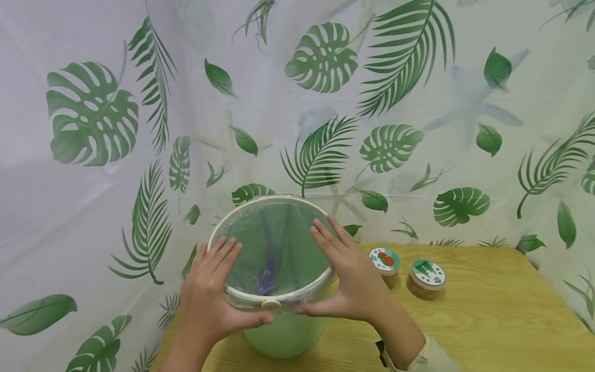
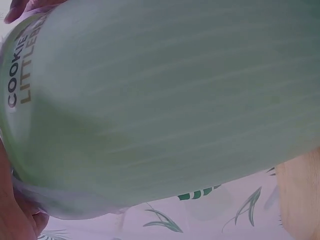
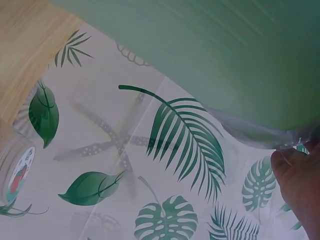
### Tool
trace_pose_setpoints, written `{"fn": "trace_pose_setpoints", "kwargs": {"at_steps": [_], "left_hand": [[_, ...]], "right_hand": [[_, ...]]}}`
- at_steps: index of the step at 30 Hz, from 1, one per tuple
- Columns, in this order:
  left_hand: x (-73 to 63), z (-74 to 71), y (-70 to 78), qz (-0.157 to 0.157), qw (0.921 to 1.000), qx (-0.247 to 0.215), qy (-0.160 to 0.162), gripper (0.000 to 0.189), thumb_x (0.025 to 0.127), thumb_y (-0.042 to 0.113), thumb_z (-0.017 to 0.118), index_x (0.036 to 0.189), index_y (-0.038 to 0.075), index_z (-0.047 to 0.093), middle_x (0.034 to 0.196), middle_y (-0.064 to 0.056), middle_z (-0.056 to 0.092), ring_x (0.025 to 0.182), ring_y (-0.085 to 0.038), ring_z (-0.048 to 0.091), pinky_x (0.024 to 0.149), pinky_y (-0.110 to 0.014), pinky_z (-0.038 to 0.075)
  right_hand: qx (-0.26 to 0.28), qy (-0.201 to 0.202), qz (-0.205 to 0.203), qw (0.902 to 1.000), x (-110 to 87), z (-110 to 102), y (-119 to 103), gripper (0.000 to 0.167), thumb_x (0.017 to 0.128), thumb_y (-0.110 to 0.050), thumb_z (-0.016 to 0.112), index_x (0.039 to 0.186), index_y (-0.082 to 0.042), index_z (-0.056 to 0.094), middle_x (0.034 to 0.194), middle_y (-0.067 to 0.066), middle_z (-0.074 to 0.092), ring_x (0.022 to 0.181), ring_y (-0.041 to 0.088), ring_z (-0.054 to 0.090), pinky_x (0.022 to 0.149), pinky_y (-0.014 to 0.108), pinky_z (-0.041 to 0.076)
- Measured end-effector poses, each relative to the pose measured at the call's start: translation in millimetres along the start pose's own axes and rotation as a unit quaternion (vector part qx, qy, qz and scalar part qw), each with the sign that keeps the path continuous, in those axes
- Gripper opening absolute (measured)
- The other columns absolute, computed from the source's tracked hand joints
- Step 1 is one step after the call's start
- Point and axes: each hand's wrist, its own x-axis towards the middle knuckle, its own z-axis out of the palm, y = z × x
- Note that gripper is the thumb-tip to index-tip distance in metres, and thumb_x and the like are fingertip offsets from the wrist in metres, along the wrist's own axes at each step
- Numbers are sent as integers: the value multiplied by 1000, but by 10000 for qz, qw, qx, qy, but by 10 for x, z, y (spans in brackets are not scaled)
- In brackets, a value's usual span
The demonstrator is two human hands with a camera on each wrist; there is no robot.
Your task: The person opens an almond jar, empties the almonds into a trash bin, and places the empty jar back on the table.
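A pale green trash can (image 1: 285, 333) stands on the wooden table, with printed lettering near its rim in the left wrist view. Over its mouth lies a clear plastic bag (image 1: 297, 243) with a purple streak inside, its edge folded outside the can. A cream rim ring (image 1: 246, 297) with a tab in front sits over the bag. My left hand (image 1: 209, 294) rests on the ring's left side, fingers extended over it and thumb along the front. The right hand (image 1: 350, 279) touches the right side likewise, fingers extended, thumb pointing at the front tab.
Two small round tubs with printed lids stand to the right of the can: one with a red picture (image 1: 385, 258), partly behind the right hand, and one with a green picture (image 1: 426, 279). Leaf-patterned sheeting (image 1: 395, 62) hangs behind and left of the wooden table (image 1: 502, 320).
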Motion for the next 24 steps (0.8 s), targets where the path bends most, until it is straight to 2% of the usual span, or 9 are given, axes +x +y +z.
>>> {"fn": "trace_pose_setpoints", "kwargs": {"at_steps": [6, 13, 20, 24], "left_hand": [[10, -18, 47, 93, 9998, -137, 109, 132, 64, 109, 46, 141, 4, 68, 143, -15, 69, 140, -40, 60, 128, -56, 33], [70, -24, 168, 418, 9983, -193, 367, 128, 68, 108, 46, 141, 5, 69, 141, -14, 70, 136, -40, 63, 123, -57, 40], [142, -27, 302, 593, 9968, -328, 423, 127, 68, 107, 48, 143, 7, 67, 141, -13, 70, 135, -40, 64, 114, -66, 46], [168, -31, 348, 695, 9959, -334, 472, 127, 67, 107, 49, 143, 7, 67, 142, -12, 70, 134, -39, 65, 122, -54, 43]], "right_hand": [[53, 48, 55, 10000, -59, -54, 85, 137, 61, -83, 87, 168, -16, 33, 174, 2, 32, 165, 35, 20, 118, 70, 39], [141, 37, 163, 9998, -112, -117, 128, 138, 60, -84, 87, 168, -18, 33, 173, 3, 35, 166, 32, 19, 117, 72, 39], [135, 68, 239, 9996, -161, -145, 173, 137, 61, -85, 85, 169, -20, 32, 172, 7, 38, 164, 34, 23, 116, 71, 41], [182, 106, 256, 9995, -198, -164, 211, 136, 61, -85, 85, 168, -20, 34, 172, 6, 39, 163, 32, 27, 115, 71, 42]]}}
